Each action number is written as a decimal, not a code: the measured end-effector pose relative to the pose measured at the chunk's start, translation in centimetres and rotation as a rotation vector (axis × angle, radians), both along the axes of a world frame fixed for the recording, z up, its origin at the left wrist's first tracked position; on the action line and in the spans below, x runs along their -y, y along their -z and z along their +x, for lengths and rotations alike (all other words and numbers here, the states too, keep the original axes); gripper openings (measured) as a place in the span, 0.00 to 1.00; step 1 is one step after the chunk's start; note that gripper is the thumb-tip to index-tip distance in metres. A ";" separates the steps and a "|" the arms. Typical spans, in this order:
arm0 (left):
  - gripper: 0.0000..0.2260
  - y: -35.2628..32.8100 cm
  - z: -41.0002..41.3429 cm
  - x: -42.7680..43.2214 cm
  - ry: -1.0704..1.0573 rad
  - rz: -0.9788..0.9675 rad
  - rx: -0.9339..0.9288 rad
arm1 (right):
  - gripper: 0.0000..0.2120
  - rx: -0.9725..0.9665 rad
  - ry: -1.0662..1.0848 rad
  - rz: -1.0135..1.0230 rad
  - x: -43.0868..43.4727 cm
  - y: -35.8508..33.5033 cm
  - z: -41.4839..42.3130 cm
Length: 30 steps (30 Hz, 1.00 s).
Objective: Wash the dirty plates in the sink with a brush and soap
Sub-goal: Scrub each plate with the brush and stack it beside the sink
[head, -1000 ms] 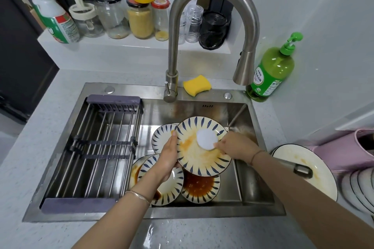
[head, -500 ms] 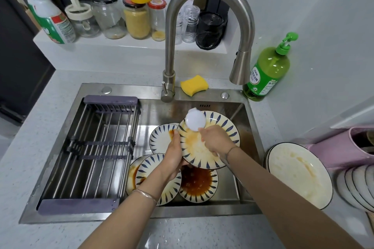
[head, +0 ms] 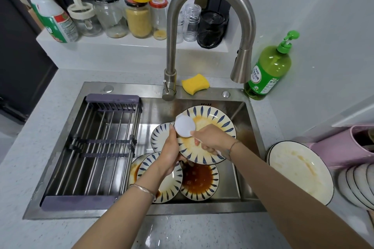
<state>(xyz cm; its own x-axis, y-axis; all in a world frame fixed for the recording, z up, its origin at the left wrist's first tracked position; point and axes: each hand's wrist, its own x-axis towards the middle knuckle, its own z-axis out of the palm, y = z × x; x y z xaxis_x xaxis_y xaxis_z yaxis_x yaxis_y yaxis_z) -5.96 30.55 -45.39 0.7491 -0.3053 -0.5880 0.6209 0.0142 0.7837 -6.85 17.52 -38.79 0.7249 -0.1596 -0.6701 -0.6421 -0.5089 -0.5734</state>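
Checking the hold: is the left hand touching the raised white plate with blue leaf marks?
Touching. Head view: the left hand grips the white plate with blue leaf marks by its left rim.

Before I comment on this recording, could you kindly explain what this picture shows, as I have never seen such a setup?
There is no machine: a person wears a camera on the head, so the single view looks down past both arms at a sink. The left hand grips the edge of a stained plate, tilted up over the sink. The right hand holds a brush, its round white head at the plate's left rim. More dirty plates lie below, beside a rack. Behind stand a tap, a sponge and a soap bottle; a plate stack waits on the counter at right.
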 end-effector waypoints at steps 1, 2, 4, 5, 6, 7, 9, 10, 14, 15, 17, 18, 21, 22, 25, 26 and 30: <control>0.25 0.1 0.0 0.0 0.001 -0.002 0.001 | 0.18 0.026 0.029 -0.015 0.1 0.1 0.1; 0.25 0.0 -0.1 0.2 0.006 -0.007 0.001 | 0.19 0.064 0.054 -0.045 0.1 0.1 0.2; 0.25 -0.1 -0.1 0.3 0.006 -0.001 0.000 | 0.19 0.073 0.055 -0.041 0.0 0.0 0.0; 0.25 0.0 0.0 0.1 0.002 0.014 0.008 | 0.18 0.030 0.022 0.002 0.1 -0.2 -0.4; 0.25 -0.1 0.1 -0.2 0.002 0.030 0.020 | 0.18 -0.037 -0.035 0.046 0.2 -0.5 -0.8; 0.26 0.0 0.2 -0.5 0.000 0.035 0.025 | 0.18 -0.106 -0.100 0.077 0.5 -0.8 -1.2; 0.26 0.3 0.2 -1.0 0.010 0.019 0.023 | 0.18 -0.164 -0.163 0.101 0.9 -1.0 -1.6; 0.25 0.2 0.2 -1.0 0.013 0.011 0.024 | 0.18 -0.139 -0.135 0.105 0.9 -0.8 -1.5; 0.22 -0.3 0.1 -0.7 0.024 0.011 0.024 | 0.18 -0.024 -0.055 0.108 0.4 -0.3 -1.4; 0.22 -0.2 0.2 -1.0 0.027 0.006 0.022 | 0.18 -0.087 -0.110 0.131 0.6 -0.6 -1.6; 0.24 0.1 0.6 -1.5 0.023 0.006 0.023 | 0.18 -0.222 -0.252 0.134 1.5 -1.3 -1.9; 0.24 0.1 0.7 -1.6 0.022 0.012 0.026 | 0.18 -0.247 -0.292 0.112 1.8 -1.5 -1.9; 0.25 -0.1 0.5 -1.4 0.031 0.029 0.049 | 0.19 -0.114 -0.246 0.077 1.1 -0.8 -1.9; 0.24 -0.4 0.4 -1.3 0.031 0.029 0.052 | 0.19 -0.067 -0.209 0.082 0.8 -0.5 -1.9; 0.22 -0.6 0.9 -1.5 0.008 0.046 0.065 | 0.19 -0.130 -0.263 0.095 1.4 -0.9 -2.2; 0.22 -0.7 1.1 -1.7 -0.005 0.060 0.075 | 0.19 -0.177 -0.326 0.062 1.9 -1.3 -2.2; 0.18 -0.9 0.8 -1.5 0.020 0.090 0.096 | 0.20 -0.138 -0.333 -0.019 2.0 -0.9 -2.3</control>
